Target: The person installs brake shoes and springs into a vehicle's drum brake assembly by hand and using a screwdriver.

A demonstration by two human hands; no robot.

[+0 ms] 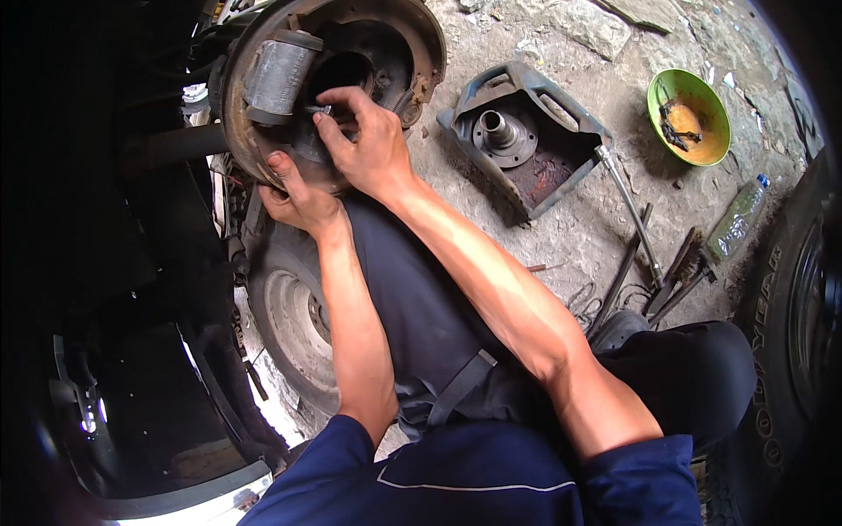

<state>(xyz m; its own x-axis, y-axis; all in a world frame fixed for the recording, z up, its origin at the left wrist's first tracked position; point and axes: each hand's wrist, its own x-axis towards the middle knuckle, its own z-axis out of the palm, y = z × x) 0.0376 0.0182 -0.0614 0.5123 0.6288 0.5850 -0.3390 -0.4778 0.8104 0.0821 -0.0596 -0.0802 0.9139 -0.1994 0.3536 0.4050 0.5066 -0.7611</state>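
Note:
A round, rusty brake backing plate [235,131] with a raised rim stands in front of me at the upper left. On its face sits a grey metal cylinder [281,77] with dark ends, beside a dark round central opening [346,72]. My right hand [373,145] pinches a small metal bolt [321,110] between thumb and index finger, just below that opening. Lower down, my left hand [303,200] grips the plate's bottom edge, its thumb lying on the front and the other fingers partly hidden.
A cut-open blue-grey container [517,197] holds a flanged metal hub [506,138]. A wrench [631,210] leans against it. Further right are a green bowl [721,118], a plastic bottle [738,219], a brush [688,259] and a tyre [772,351]. Another wheel [294,316] lies below the plate.

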